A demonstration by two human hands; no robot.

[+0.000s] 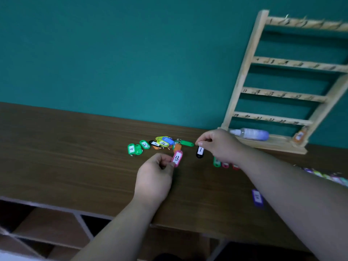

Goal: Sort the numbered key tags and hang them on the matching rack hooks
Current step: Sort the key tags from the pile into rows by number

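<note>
My left hand [154, 178] pinches a pink key tag [177, 158] marked 13 just above the brown table [75, 157]. My right hand [220, 144] pinches the top of a black tag [200, 152] marked 1, which hangs below its fingers. A heap of green, yellow, blue and orange tags [160, 144] lies behind both hands. More tags [224, 163] lie partly hidden under my right wrist. The wooden rack [282, 81] with numbered hook rails leans on the teal wall at the right.
A clear bottle [250, 133] lies on the rack's base, with an orange tag [299, 136] hanging at the base's right end. A purple tag [257, 197] and a blurred row of tags [325, 175] lie at the right. Open shelving sits below the table's front edge.
</note>
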